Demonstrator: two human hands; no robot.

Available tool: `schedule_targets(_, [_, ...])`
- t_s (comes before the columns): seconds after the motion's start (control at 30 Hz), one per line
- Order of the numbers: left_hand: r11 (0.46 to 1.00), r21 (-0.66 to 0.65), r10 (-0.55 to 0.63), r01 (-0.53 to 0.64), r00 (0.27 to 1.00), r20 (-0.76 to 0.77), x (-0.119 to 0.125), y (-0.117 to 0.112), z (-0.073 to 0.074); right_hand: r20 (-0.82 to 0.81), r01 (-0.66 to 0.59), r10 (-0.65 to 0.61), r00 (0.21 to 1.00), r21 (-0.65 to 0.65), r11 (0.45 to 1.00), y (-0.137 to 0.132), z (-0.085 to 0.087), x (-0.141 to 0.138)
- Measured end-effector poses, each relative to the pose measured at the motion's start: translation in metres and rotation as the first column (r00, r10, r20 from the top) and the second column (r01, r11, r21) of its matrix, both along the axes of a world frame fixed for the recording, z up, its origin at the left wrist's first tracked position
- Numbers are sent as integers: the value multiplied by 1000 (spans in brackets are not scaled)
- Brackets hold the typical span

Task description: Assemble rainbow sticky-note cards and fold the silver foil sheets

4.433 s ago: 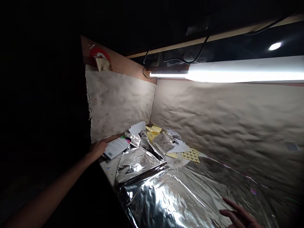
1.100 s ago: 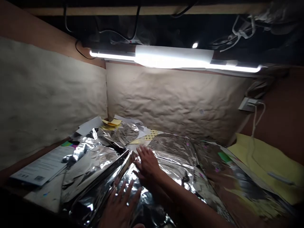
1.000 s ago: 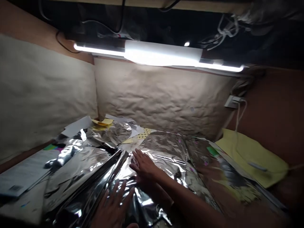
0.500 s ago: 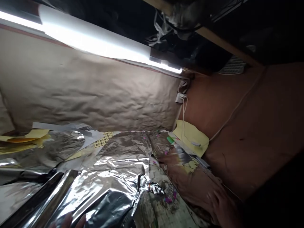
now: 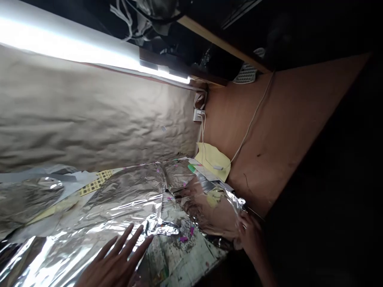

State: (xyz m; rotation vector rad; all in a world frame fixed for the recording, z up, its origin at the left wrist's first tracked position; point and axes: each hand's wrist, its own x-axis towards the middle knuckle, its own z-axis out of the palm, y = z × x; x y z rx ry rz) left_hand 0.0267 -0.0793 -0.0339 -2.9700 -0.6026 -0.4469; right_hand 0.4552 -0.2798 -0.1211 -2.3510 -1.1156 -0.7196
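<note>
Wide crinkled sheets of silver foil [image 5: 128,199] cover the bench top. My left hand [image 5: 115,261] lies flat on the near part of the foil, fingers spread and pointing away from me. My right hand [image 5: 250,235] is at the right edge of the bench, its fingers closed on the lifted right end of the foil [image 5: 221,215]. Between the two hands a stained, paint-flecked patch of the bench top [image 5: 182,249] shows where the foil is pulled back.
Brown paper [image 5: 89,119] lines the back wall under a lit tube lamp [image 5: 74,46]. A plywood side wall [image 5: 269,131] closes the right, with a socket [image 5: 198,114] and hanging cord. A yellow sheet [image 5: 212,159] lies in the corner; a gridded yellow sheet [image 5: 95,183] and papers lie left.
The view has swung right to the bench's right end. My right hand left the middle of the foil and now grips its right edge. My left hand still lies flat on the foil.
</note>
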Motion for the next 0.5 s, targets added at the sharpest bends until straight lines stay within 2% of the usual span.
schedule_targets(0.07, [984, -180, -24, 2, 993, -119, 34, -4, 27, -31, -39, 41, 999, 48, 998, 4, 2, -6])
schedule_targets(0.13, [939, -344, -89, 19, 978, -189, 67, -8, 53, -72, -38, 44, 996, 84, 996, 7, 7, -12])
schedule_targets(0.23, [852, -511, -198, 112, 973, -116, 110, -8, 76, -163, -16, 41, 986, 152, 988, 11, 22, -20])
schedule_targets(0.3, [773, -612, -228, 169, 973, -19, 135, -3, 80, -204, -16, 66, 977, 236, 972, 16, 36, -27])
schedule_targets(0.37, [672, -708, -220, 216, 971, 88, 157, 3, 78, -211, -23, 100, 972, 338, 941, 27, 55, -39])
schedule_targets(0.43, [567, -788, -158, 241, 970, 184, 177, 9, 76, -191, -93, 185, 964, 412, 907, 43, 74, -59])
schedule_targets(0.5, [493, -841, -28, 221, 971, 239, 195, 14, 76, -152, -245, 336, 929, 426, 871, 62, 90, -85])
